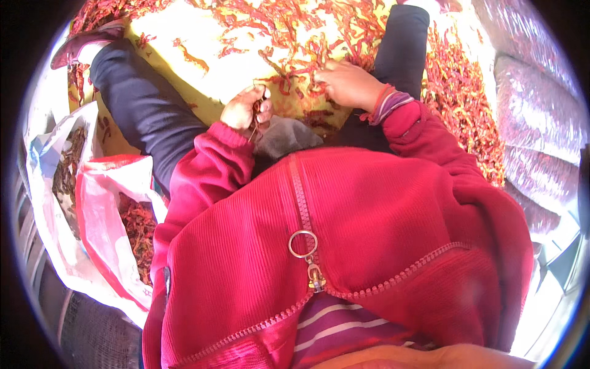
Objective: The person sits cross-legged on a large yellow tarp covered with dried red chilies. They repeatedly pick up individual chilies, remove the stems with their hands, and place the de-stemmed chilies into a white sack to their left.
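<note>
Dried red chili peppers (319,46) lie scattered over a yellow sheet (166,67) between my spread legs. My left hand (246,109) is closed around dark red dried chili peppers (257,111), their thin ends sticking out below the fingers. Over the loose peppers to the right, my right hand (350,85) reaches down with its fingers apart, touching or just above them. No pepper shows in its grasp. A rounded grey cloth-like thing (286,136) sits just below the two hands, partly hidden by my red jacket.
At left stand two open bags: a white one (46,178) with dark brownish peppers and a pink-and-white one (101,184) holding red peppers. A thick heap of red peppers (461,98) lies beyond my right leg. Filled clear plastic bags (531,117) are stacked at the right edge.
</note>
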Demonstrator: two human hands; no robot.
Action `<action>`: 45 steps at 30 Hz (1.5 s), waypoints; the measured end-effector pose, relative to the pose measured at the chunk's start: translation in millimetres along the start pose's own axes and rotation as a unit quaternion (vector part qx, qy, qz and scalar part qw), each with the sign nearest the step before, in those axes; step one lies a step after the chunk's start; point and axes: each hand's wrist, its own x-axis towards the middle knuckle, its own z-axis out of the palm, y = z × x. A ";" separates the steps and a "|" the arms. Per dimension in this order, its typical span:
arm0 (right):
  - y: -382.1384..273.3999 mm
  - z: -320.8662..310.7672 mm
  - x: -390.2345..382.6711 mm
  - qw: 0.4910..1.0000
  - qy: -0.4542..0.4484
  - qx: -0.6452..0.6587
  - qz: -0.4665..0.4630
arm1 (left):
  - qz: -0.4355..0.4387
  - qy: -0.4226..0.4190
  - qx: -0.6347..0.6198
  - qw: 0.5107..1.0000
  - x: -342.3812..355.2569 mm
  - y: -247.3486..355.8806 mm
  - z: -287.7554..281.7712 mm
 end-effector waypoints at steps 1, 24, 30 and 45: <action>8.4 -1.5 8.8 0.998 0.005 0.018 0.059 | -0.007 -0.007 0.007 1.000 3.4 3.1 -1.6; 33.9 -7.5 -2.0 0.921 0.114 0.310 0.208 | 0.066 -0.018 0.127 0.990 7.6 -2.9 2.5; -44.8 5.3 23.2 0.948 0.060 0.312 0.002 | 0.027 -0.063 0.187 0.980 18.8 -12.9 1.4; 4.1 -6.0 121.9 0.987 0.155 -0.025 0.043 | 0.046 0.031 0.132 0.990 16.7 -2.2 0.2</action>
